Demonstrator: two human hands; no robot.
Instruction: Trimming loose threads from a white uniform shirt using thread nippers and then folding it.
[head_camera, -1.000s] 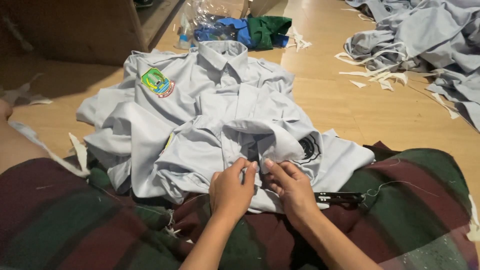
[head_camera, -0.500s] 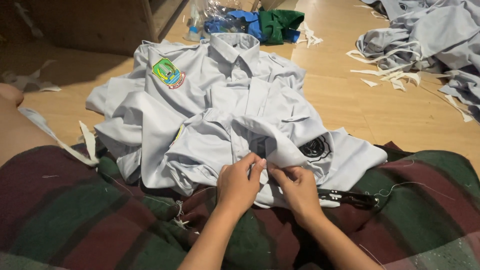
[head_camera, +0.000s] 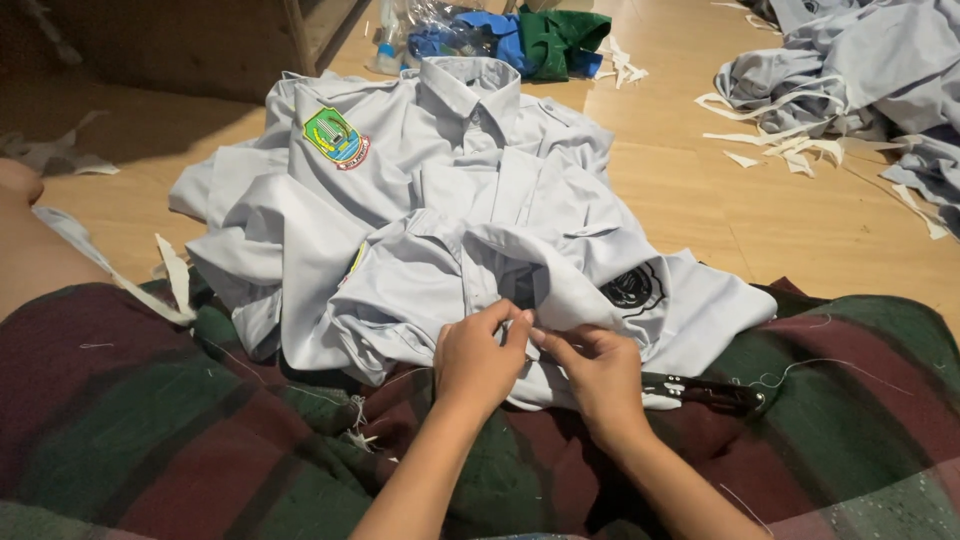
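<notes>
A pile of light grey uniform shirts (head_camera: 440, 210) lies on the wooden floor in front of my lap. The upper shirt bears a green and yellow sleeve badge (head_camera: 336, 138); the nearest shirt has a black round emblem (head_camera: 630, 288). My left hand (head_camera: 478, 358) and my right hand (head_camera: 592, 370) meet at the nearest shirt's front edge, fingertips pinching the fabric together. Whether a needle or thread sits between the fingers is too small to tell. Dark scissors (head_camera: 712, 390) lie on the cloth just right of my right hand.
A dark red and green checked cloth (head_camera: 180, 440) covers my lap. More grey shirts (head_camera: 850, 70) and white fabric scraps (head_camera: 790, 145) lie at the right. Blue and green folded cloth (head_camera: 530, 35) sits at the back beside clear plastic. A wooden cabinet (head_camera: 170, 40) stands back left.
The view has shifted slightly and my hands have drawn closer together on the shirt's edge, the fingertips now touching at one spot.
</notes>
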